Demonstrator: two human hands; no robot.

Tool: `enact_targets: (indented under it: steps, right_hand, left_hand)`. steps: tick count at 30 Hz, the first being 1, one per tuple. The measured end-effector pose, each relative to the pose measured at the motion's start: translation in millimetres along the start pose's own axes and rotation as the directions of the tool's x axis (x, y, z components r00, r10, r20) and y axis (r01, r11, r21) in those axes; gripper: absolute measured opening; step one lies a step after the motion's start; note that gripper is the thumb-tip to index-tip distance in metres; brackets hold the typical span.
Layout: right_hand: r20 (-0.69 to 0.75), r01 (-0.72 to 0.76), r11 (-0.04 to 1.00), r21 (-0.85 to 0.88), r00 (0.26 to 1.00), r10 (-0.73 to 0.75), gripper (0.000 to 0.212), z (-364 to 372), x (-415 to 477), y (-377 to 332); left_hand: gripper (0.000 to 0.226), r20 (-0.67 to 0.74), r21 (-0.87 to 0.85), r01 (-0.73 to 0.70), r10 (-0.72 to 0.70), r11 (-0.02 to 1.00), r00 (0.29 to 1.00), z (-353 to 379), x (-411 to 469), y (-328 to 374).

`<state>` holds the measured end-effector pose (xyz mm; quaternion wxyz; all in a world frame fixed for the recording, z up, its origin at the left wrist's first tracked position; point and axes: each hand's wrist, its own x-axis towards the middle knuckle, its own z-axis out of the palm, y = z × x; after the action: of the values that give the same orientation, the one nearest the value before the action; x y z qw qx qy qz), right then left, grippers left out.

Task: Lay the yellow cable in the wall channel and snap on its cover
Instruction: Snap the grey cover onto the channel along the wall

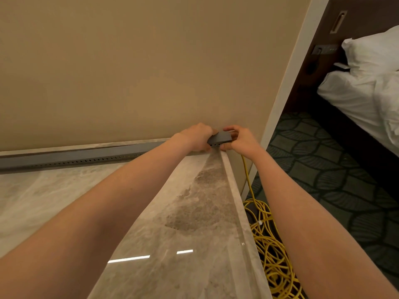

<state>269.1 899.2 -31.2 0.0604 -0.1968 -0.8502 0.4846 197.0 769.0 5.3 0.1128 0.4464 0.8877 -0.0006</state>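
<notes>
Your right hand (237, 139) has its fingers curled over the top and thumb under the raised right end of the gray cover (219, 139), pinching it. Your left hand (195, 137) is closed around the same strip just to the left, knuckles toward the wall (129, 72); its fingertips are hidden, so the exact grip cannot be read. The cover end is tilted up off the channel (75, 157), showing a row of small holes on its front edge.

The channel runs as a long gray strip along the foot of the wall, at the back of the marble counter (183, 223), with a line of holes along its lower face.

The yellow cable (246, 169) emerges below your right hand at the counter's corner, drops down its right side, and ends in a loose tangled pile on the dark patterned carpet (334, 169). Whether any cable lies inside the channel cannot be seen.

A bed (367, 93) with white linen stands at far right.
</notes>
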Motion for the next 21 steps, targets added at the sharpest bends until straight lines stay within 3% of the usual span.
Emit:
enact_targets:
  steps: [5, 11, 15, 21]
  right_hand:
    - [-0.029, 0.055, 0.998, -0.038, 0.998, -0.056, 0.043, 3.7, 0.1, 1.1]
    - [0.050, 0.059, 0.991, -0.118, 0.997, -0.053, 0.041, -3.2, 4.6, -2.8]
    - [0.087, 0.098, 0.952, -0.289, 0.993, -0.076, 0.034, -4.9, 9.1, -6.9]
    - [0.097, 0.091, 0.790, -0.606, 0.995, -0.040, 0.028, -0.7, 13.7, -14.1]
  left_hand:
    - [0.033, 0.026, -0.029, 0.014, -0.013, 0.999, 1.000, 3.3, 2.7, -4.8]
    - [0.032, 0.016, -0.034, -0.008, 0.008, 0.999, 1.000, 4.0, 7.5, -9.1]
    - [0.031, 0.014, -0.067, 0.001, 0.000, 0.998, 1.000, 2.3, 8.7, -9.6]
    - [0.032, 0.000, -0.152, 0.007, -0.007, 0.988, 1.000, 8.0, 14.3, -16.2]
